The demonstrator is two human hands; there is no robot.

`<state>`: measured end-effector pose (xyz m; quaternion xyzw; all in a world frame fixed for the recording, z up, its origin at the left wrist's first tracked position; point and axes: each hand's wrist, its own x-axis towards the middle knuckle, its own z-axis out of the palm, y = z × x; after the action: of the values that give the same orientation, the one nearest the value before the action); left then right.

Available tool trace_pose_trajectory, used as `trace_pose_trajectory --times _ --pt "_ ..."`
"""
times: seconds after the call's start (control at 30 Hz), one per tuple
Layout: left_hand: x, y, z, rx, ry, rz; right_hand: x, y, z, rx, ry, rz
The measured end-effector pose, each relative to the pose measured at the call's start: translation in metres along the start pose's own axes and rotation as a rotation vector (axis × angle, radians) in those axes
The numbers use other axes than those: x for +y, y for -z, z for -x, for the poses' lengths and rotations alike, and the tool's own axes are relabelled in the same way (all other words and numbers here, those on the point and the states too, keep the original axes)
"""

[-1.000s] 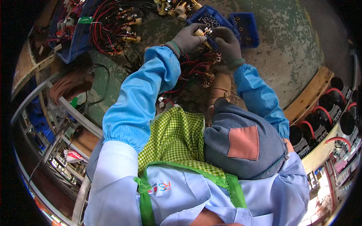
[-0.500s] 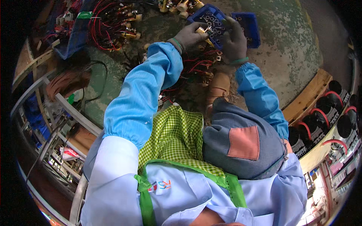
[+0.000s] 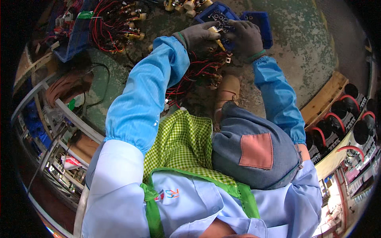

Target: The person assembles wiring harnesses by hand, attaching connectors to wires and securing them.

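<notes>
My left hand (image 3: pixel 197 38), in a dark grey glove, is closed around a brass fitting (image 3: pixel 220 45) with a cream-coloured end and a narrow stem pointing down and right. My right hand (image 3: pixel 247 39), gloved alike, is close beside it, fingers curled toward the fitting. Whatever its fingertips pinch, if anything, is hidden. Just beyond both hands sits a blue bin (image 3: pixel 203 14) of loose metal nuts and washers, partly covered by my right hand. A second blue bin (image 3: pixel 268 33) stands to its right. Below my left hand, red and black wires (image 3: pixel 198 70) with metal ends lie on the floor.
More bundled red wires (image 3: pixel 104 29) with brass ends lie at the far left, beside a large blue crate (image 3: pixel 73 41). Several brass fittings (image 3: pixel 189 5) stand at the far edge. A metal frame (image 3: pixel 75 115) runs along my left; a wooden plank (image 3: pixel 326 97) and black cylindrical units (image 3: pixel 342 109) are at right.
My right hand has turned, its fingers now curling over the bin toward the fitting instead of pointing up. My left hand stays near the same place, still gripping the fitting.
</notes>
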<state>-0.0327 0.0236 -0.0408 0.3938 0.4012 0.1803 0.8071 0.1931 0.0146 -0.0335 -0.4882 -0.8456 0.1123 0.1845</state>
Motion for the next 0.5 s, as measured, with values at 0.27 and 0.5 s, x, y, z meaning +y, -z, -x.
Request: trace_pose_trajectory --times 0.27,0.5 --pt "-0.024 0.0 -0.014 -0.074 -0.128 0.055 -0.008 -0.001 0.004 -0.006 0.018 -0.062" --pt "-0.02 -0.011 -0.009 0.095 -0.143 0.088 -0.005 -0.006 0.014 -0.007 -0.134 -0.177"
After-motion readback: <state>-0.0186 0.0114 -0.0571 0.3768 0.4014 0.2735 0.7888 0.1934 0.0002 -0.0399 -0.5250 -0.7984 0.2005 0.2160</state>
